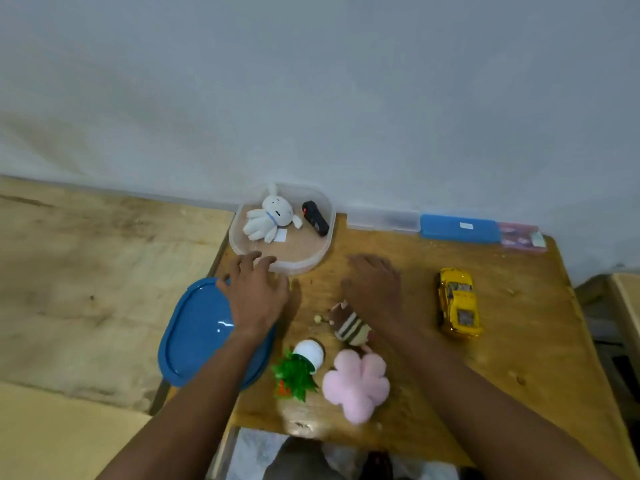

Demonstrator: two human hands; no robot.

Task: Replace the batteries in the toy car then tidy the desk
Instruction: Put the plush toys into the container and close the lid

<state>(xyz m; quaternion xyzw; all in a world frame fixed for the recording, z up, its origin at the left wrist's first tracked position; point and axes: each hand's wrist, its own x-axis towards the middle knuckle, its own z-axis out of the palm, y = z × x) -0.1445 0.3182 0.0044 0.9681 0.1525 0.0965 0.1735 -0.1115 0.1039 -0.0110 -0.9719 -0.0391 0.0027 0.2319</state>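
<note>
A yellow toy car [459,303] lies on the wooden desk [519,341] at the right, apart from both hands. A clear plastic box [242,244] at the back holds a white plush rabbit [272,216] and a black remote [315,218]. My left hand [256,292] hovers flat over the box's near rim and the blue lid [194,334], fingers spread, holding nothing. My right hand [374,289] is flat on the desk at the centre, fingers apart, just behind a striped brown plush [349,325].
A small potted plant toy [301,368] lies tipped over near the front, beside a pink flower plush [356,382]. Clear [382,220], blue [460,228] and pink [521,239] cases line the wall. The desk's left edge drops to a wooden floor.
</note>
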